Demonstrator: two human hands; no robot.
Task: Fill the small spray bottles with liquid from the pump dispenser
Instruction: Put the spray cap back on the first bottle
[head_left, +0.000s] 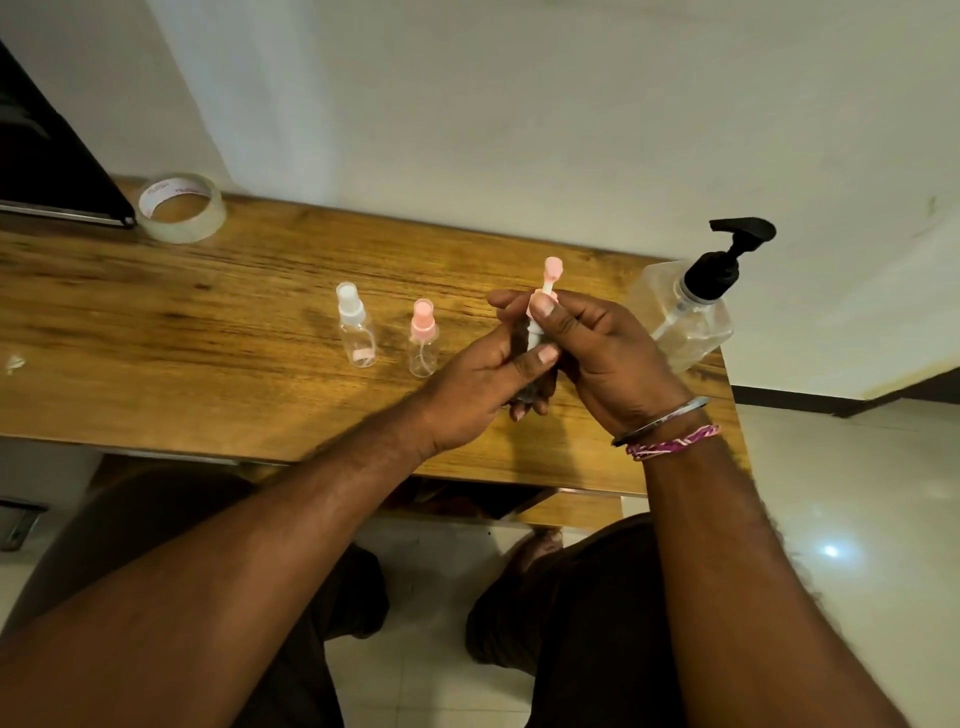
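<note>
Above the wooden table, both hands hold a small spray bottle with a pink spray head. My left hand grips its clear body, mostly hidden by fingers. My right hand pinches the pink collar just under the nozzle. Two more small clear spray bottles stand upright to the left: one with a white cap and one with a pink cap. The clear pump dispenser with a black pump head stands at the table's right end, behind my right hand.
A roll of clear tape lies at the table's back left, beside a dark laptop-like object. The white wall runs close behind the table. The table's right edge ends just past the dispenser, over a tiled floor.
</note>
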